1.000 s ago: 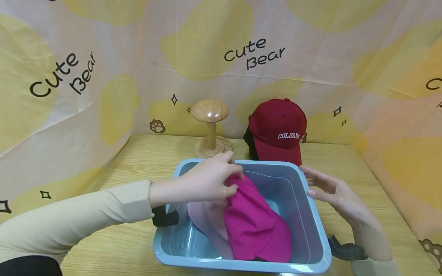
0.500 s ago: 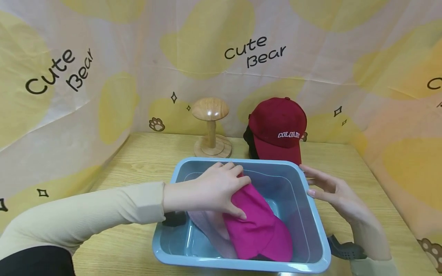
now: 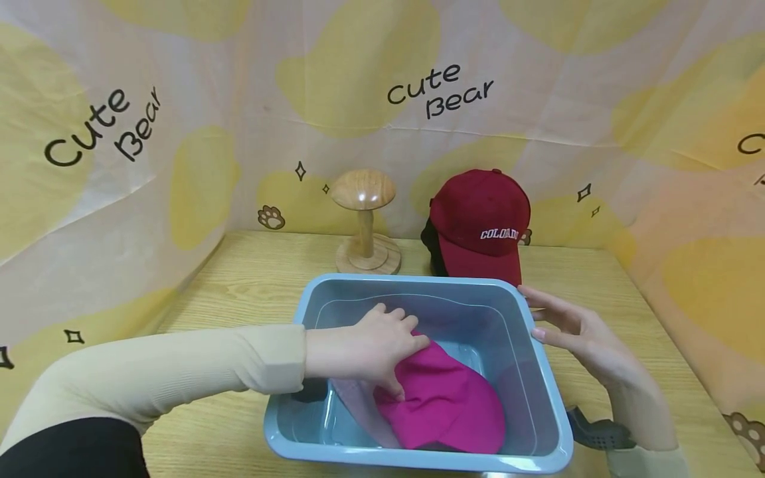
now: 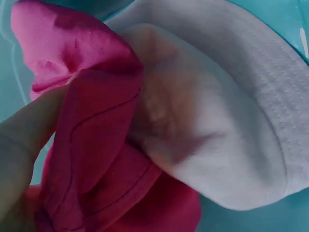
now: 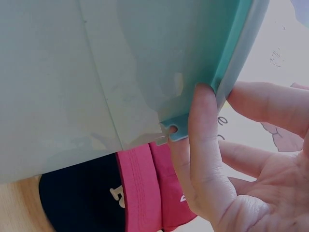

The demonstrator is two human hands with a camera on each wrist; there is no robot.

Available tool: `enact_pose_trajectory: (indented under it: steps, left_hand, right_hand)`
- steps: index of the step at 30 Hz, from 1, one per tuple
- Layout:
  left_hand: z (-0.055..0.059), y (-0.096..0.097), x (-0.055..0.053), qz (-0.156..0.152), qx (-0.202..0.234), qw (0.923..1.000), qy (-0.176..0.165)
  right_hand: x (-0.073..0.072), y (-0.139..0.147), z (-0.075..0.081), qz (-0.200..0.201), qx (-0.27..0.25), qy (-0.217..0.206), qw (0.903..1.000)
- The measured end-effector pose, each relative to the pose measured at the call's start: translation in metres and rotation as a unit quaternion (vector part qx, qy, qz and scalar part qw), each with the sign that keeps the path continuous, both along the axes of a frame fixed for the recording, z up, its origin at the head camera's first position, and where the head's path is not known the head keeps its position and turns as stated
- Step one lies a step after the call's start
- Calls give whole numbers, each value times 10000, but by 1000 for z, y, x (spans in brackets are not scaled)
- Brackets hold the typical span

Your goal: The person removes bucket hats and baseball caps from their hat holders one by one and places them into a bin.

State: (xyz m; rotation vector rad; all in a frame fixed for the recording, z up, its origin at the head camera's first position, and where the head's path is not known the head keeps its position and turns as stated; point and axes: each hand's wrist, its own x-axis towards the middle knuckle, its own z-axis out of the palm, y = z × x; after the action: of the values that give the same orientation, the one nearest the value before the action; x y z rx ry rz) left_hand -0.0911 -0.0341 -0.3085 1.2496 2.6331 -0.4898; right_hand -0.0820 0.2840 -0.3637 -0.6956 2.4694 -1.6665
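My left hand [image 3: 382, 345] is inside a light blue plastic basin [image 3: 430, 458], holding a bright pink cap [image 3: 448, 405]. In the left wrist view, the thumb goes behind a fold of the cap [image 4: 101, 116]; the other fingers are mostly hidden. Beside and partly under the cap is a pale lilac bucket hat [image 4: 217, 145] with a stitched brim. At the basin's right far corner, my right hand [image 3: 580, 338] holds the rim from outside. From below, one fingertip [image 5: 205, 96] lies under the rim [image 5: 231, 72], with the thumb at its outer edge.
A wooden mushroom-shaped stand [image 3: 364, 192] is behind the basin. Right of it, a dark red cap [image 3: 481, 212] lettered COLORADO sits raised, with something black [image 3: 435, 252] behind it. Patterned cloth [image 3: 335, 79] encloses the wooden table [image 3: 263, 265].
My left hand has lowered the pink cap deeper into the basin, and the cap's raised end has come down. My right hand stays at the rim.
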Motion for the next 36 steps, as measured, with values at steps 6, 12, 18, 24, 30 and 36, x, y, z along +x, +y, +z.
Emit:
enact_pose_trajectory:
  steps: [6,12,18,24,30,36]
  left_hand:
    - [-16,4,-8,19,-195,9997,142]
    - [-30,8,-13,-4,-520,9977,442]
    - [-33,8,-14,14,-654,9970,409]
    - [-14,5,-17,61,-403,9988,-267]
    - [7,5,-20,-118,-22,9984,-555]
    - [20,8,-23,-313,352,9985,-282]
  right_hand:
    - [0,0,0,0,13,-5,10000]
    - [0,1,0,35,-7,-9,10000]
    - [0,0,0,57,-25,-61,10000]
    - [1,0,0,14,35,-9,10000]
    - [0,0,1,23,23,-5,10000]
    - [0,1,1,70,-39,-44,10000]
